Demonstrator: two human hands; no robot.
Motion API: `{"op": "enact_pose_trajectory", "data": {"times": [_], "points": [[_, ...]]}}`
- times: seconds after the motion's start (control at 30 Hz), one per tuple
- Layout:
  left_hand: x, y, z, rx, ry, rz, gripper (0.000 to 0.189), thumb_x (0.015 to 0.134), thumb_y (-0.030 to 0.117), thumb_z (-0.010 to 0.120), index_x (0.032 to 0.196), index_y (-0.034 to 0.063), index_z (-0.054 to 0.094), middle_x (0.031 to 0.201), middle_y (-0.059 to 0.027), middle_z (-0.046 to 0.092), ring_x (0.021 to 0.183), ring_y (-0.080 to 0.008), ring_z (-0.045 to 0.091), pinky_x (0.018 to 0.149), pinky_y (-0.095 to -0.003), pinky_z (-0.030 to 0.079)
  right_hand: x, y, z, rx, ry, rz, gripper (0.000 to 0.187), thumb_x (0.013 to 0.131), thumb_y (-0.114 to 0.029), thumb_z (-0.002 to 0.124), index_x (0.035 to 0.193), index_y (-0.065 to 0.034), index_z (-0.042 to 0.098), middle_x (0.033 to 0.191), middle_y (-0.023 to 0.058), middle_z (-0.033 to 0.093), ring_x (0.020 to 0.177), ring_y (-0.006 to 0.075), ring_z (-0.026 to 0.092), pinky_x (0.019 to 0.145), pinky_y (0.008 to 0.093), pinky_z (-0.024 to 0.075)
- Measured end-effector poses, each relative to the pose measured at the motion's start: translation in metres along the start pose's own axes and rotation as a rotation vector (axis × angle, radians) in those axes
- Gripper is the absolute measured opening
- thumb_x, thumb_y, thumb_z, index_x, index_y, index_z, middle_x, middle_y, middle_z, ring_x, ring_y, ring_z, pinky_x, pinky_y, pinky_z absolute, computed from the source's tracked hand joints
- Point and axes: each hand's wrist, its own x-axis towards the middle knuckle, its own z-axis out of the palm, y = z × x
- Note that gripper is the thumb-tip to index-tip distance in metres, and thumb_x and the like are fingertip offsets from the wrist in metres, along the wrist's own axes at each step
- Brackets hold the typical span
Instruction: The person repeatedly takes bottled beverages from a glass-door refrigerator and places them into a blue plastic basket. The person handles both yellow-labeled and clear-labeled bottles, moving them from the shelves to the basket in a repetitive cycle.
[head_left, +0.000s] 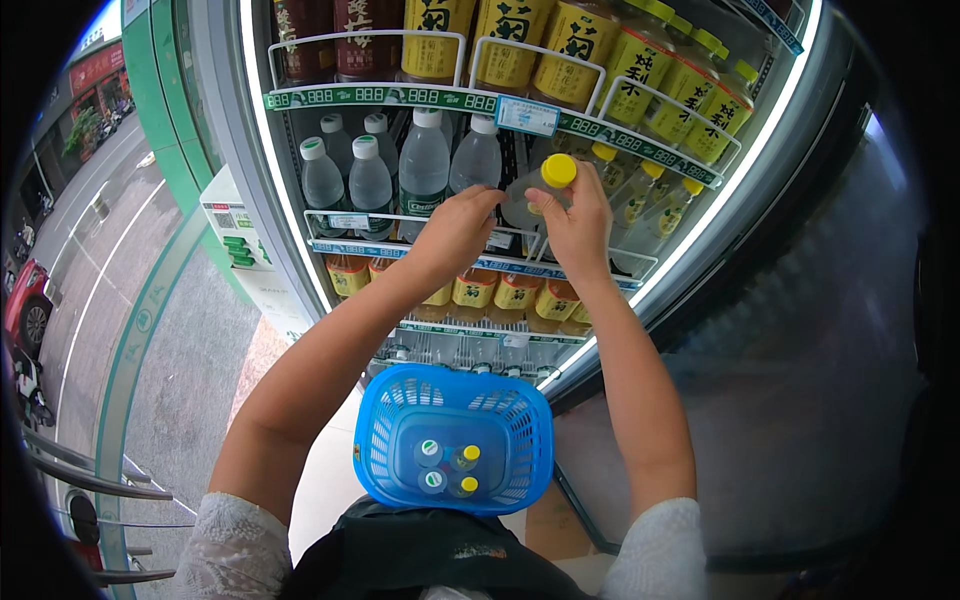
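Observation:
In front of the cooler's middle shelf, my right hand (581, 225) grips a clear plastic bottle with a yellow cap (559, 171). The cap points up toward me, and my thumb and fingers lie around the neck. My left hand (461, 225) is close beside the bottle's left side with its fingers curled; whether it touches the bottle is not clear. Behind that hand stand water bottles (425, 161) with white or green-and-white caps. Below my arms, a blue plastic basket (454, 379) contains two bottles with white-and-green caps (430, 448) and two with yellow caps (471, 452).
A white wire rail (420, 217) fronts the middle shelf. Yellow-capped bottles (652, 171) lean at its right. Large labelled drink bottles (510, 45) fill the shelf above; tea bottles (474, 289) line the one below. The open cooler door (750, 420) spans the right; a street (97, 247) shows left.

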Motion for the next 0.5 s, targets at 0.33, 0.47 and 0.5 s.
{"op": "enact_pose_trajectory", "data": {"times": [0.33,0.47,0.5], "points": [[-0.011,-0.011,0.021,0.19,-0.051,0.003,0.03,0.082,-0.006,0.055,0.11,-0.0011,0.064,0.105,-0.0177,0.067,0.1,-0.0381,0.064,0.085,-0.0453,0.053,0.018,0.013,0.018,-0.104,-0.048,0.159,0.043,0.085,-0.027,0.077,0.114,-0.0006,0.058,0.107,0.0172,0.064,0.099,0.0401,0.064,0.083,0.0471,0.0504],[-0.003,-0.003,0.027,0.346,-0.271,-0.113,0.039,0.079,-0.007,0.055,0.116,0.0016,0.064,0.111,-0.0171,0.068,0.095,-0.0384,0.067,0.08,-0.0455,0.055,0.028,0.023,0.021,-0.213,-0.071,0.211,0.04,0.085,-0.026,0.078,0.109,0.0002,0.06,0.093,0.017,0.068,0.086,0.0351,0.066,0.077,0.0412,0.0512],[-0.002,-0.003,0.028,0.362,-0.327,-0.154,0.04,0.077,-0.007,0.056,0.115,0.0018,0.064,0.112,-0.0171,0.068,0.093,-0.0385,0.067,0.078,-0.0463,0.055,0.03,0.026,0.024,-0.202,-0.068,0.211,0.04,0.084,-0.027,0.078,0.109,0.0004,0.06,0.092,0.0181,0.069,0.086,0.0365,0.067,0.076,0.0422,0.0515]]}}
